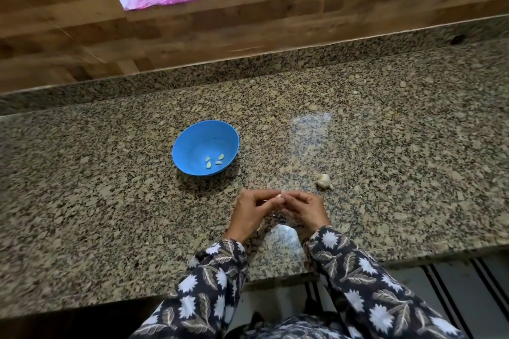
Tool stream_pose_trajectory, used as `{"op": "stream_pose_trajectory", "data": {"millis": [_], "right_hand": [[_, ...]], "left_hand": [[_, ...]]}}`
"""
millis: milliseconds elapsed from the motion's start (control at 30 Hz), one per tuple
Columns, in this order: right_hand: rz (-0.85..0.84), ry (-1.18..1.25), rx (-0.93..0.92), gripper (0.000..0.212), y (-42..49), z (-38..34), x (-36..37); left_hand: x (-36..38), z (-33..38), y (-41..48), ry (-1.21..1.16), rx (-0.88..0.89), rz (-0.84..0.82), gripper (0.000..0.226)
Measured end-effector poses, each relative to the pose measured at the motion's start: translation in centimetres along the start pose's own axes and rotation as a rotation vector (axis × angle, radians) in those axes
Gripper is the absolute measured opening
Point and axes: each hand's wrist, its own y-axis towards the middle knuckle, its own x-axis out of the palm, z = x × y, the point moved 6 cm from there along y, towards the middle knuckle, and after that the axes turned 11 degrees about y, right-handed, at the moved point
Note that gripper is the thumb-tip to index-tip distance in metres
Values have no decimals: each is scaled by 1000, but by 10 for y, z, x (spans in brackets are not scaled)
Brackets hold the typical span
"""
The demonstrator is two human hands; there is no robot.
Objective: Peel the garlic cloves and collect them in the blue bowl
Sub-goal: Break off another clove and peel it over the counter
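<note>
Start at the left. The bowl stands on the worktop, left of the middle and about halfway between the front and back edges. Four peeled cloves lie inside it, on the side nearest you.

Your left hand is close to the front edge, and the bowl lies beyond it, a little to the left. Its fingers curl inward and pinch a clove. Only a pale tip of the clove shows, so you cannot tell which way its long axis runs or how much skin is left.

Your right hand meets the left at that same spot, its fingers pinching the clove from the other side. Both hands hold it just above the worktop.

Just right of your right hand, and slightly further from the front edge, the garlic head rests on the worktop, apart from your fingers.

The drop probably turns on this: the bowl is on your left hand's side and the garlic head on your right's. Once the clove is bare, the left hand has the shorter way to the bowl, and the right is nearer for breaking off another.
</note>
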Motion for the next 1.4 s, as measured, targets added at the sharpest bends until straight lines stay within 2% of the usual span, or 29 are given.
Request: {"op": "stream_pose_trajectory", "data": {"millis": [67, 167, 200, 233, 300, 367, 433, 500, 633, 733, 800, 867, 933, 1000, 1200, 1400], "right_hand": [[-7, 18, 61, 6, 0, 4, 0], [-5, -14, 119, 19, 2, 11, -1], [2, -116, 61, 21, 4, 10, -2], [18, -318, -48, 20, 5, 4, -4], [20, -837, -323, 24, 3, -9, -2], [-55, -1202, -481, 37, 0, -9, 4], [-147, -1413, -488, 50, 1, 1, 3], [-201, -1523, -444, 60, 4, 11, -1], [-222, -1597, -452, 84, 6, 19, -9], [-204, -1576, -472, 88, 8, 20, -11], [-205, -1566, -469, 89, 8, 20, -11], [-208, -1569, -481, 90, 7, 20, -11], [-205, -1575, -493, 79, 5, 19, -10], [-197, -1567, -496, 66, 5, 18, -10], [-197, -1528, -510, 62, 6, 19, -12], [-196, -1538, -510, 62, 9, 21, -14]], "left_hand": [[0, 2, -2, 19, 0, 30, 28], [-4, -1, -3, 118, 18, 114, 21], [-6, -4, -3, 114, -1, 128, 18], [-8, -9, -2, 87, -40, 146, 15], [-15, -21, 0, 82, -123, 214, 12], [-22, -25, -1, 283, -103, 257, 16], [-21, -22, -3, 508, 10, 244, 19], [-15, -20, -6, 624, 86, 211, 21], [-9, -22, -8, 682, 73, 167, 23], [-18, -22, -1, 610, -38, 189, 15], [-22, -26, 5, 465, -168, 159, 12], [-15, -31, 10, 179, -316, 31, 14], [-7, -31, 11, -22, -403, -112, 17], [-5, -30, 12, -70, -428, -187, 18], [-5, -27, 27, -13, -568, -307, 17], [-3, -27, 33, 190, -498, -298, 6]]}}
